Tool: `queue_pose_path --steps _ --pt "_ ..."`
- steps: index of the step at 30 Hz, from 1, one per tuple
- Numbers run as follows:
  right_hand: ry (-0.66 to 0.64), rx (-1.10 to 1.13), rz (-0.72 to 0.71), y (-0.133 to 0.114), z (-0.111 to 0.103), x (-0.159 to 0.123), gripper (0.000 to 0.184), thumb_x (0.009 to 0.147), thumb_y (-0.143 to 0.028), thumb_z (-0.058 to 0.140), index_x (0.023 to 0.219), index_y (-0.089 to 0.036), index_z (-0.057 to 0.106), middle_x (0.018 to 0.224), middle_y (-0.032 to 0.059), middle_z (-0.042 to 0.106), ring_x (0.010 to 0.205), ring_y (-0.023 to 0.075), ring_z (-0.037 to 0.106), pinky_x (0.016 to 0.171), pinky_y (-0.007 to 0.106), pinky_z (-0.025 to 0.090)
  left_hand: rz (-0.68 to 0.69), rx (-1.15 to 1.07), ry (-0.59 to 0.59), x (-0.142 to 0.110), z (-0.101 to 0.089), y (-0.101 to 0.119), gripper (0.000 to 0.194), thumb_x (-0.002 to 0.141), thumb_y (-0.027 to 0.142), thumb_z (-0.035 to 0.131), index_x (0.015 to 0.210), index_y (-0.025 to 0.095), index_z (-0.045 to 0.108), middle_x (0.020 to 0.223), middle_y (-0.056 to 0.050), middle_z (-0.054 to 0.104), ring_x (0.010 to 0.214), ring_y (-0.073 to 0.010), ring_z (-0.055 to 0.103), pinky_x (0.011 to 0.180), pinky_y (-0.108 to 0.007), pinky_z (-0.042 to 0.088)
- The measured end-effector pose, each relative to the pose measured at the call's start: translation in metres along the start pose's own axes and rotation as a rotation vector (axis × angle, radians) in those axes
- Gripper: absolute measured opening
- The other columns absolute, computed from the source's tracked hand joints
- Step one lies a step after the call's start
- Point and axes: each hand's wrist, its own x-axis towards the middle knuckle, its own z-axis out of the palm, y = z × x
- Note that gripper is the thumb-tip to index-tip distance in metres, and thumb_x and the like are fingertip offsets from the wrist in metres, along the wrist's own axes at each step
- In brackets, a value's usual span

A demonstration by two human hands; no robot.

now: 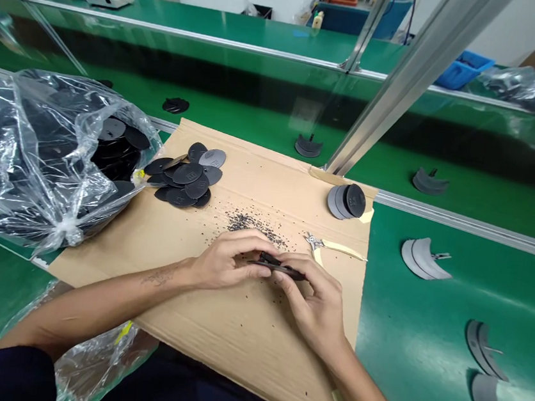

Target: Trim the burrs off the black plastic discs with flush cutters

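My left hand (229, 257) and my right hand (317, 296) meet over the cardboard sheet (207, 309), both closed on a thin black disc (267, 265). The disc is tilted nearly edge-on, and a small dark piece shows on its upper side between my fingers; its kind is not clear. Just beyond my hands lies a scatter of tiny black bits (257, 225). Side cutters (334, 247) with pale yellow handles rest to the right of the bits. A loose heap of black discs (188, 175) lies at the back left, and a neat stack of discs (347, 202) at the back right.
A clear plastic bag (35, 155) full of black discs stands at the left. On the green surface to the right lie several curved grey parts (422, 258). An aluminium post (406, 81) rises behind the cardboard. A blue bin (463, 69) stands on the far shelf.
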Motion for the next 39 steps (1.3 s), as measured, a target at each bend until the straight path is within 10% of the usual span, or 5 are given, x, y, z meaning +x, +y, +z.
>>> queue_pose_path --steps 9,24,33,39 --pt "0.003 -0.168 -0.312 0.006 -0.005 -0.004 0.027 0.088 0.001 0.054 0.1 -0.021 0.064 0.108 0.01 0.072 0.095 0.0192 0.072 0.077 0.032 0.062 0.128 -0.041 0.038 0.003 -0.003 0.007 0.023 0.095 0.021 0.062 0.117 0.016 0.07 0.102 -0.011 0.075 0.093 -0.0161 0.07 0.08 -0.031 0.061" --pt "-0.085 0.028 -0.151 0.007 -0.003 0.003 0.013 0.09 -0.01 0.063 0.092 -0.021 0.068 0.1 0.0076 0.072 0.092 0.019 0.071 0.079 0.034 0.061 0.164 0.121 0.045 0.0 -0.002 0.014 0.019 0.088 0.021 0.072 0.106 0.015 0.07 0.092 -0.007 0.072 0.082 -0.0147 0.067 0.074 -0.029 0.057" --pt "-0.053 0.143 -0.022 0.003 -0.005 0.007 0.009 0.087 -0.02 0.072 0.091 -0.025 0.077 0.094 0.0043 0.077 0.084 0.0198 0.072 0.077 0.036 0.062 -0.047 -0.311 -0.076 0.006 -0.009 0.015 0.046 0.102 0.051 0.042 0.118 0.019 0.07 0.11 -0.013 0.073 0.107 -0.0214 0.066 0.095 -0.041 0.054" --pt "-0.107 0.102 -0.046 0.002 -0.01 0.009 0.019 0.087 -0.026 0.073 0.106 -0.026 0.075 0.104 0.0071 0.075 0.094 0.0214 0.07 0.083 0.04 0.06 -0.15 -0.42 -0.089 0.008 -0.011 0.013 0.018 0.091 0.034 0.069 0.096 0.02 0.079 0.09 -0.009 0.076 0.087 -0.017 0.07 0.081 -0.032 0.058"
